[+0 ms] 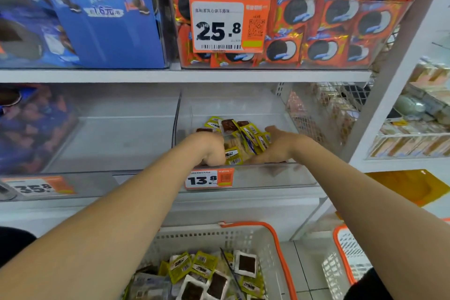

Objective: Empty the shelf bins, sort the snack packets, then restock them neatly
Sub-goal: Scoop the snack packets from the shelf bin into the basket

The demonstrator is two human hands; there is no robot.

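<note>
The person is reaching both arms into the clear bin (pixel 267 175) on the middle shelf (pixel 97 75), the one behind the 13.8 tag (pixel 209 179), and is working at a small heap of packets (pixel 246 133) lying near the bin's front wall. The left hand (pixel 210 147) is sitting on the left of the heap with its fingers (pixel 216 159) curled down and inward; they look to be gripping the nearest yellow packets, though the fingertips themselves are hidden. The right hand (pixel 277 145) is closing in from the right, thumb lifted, its fingers (pixel 263 159) lying fairly straight along the bin floor and pressing against the heap rather than wrapping it. So the heap is lying between the two hands, touching both, with a few brown and yellow packets trailing off to the far side, beyond either hand's reach for now. The heap is stretching roughly near to far, so the hands are squeezing it across its short side. Neither hand is clearly nearer; both are at it. Directly below, near the person, a white basket (pixel 280 251) with an orange rim is holding more packets (pixel 202 270) of the same kinds, jumbled. I would judge the bin is being emptied, and the coming move is depending on the right hand scooping leftward under the heap so that both hands can lift it over the front wall and down into the basket.
</note>
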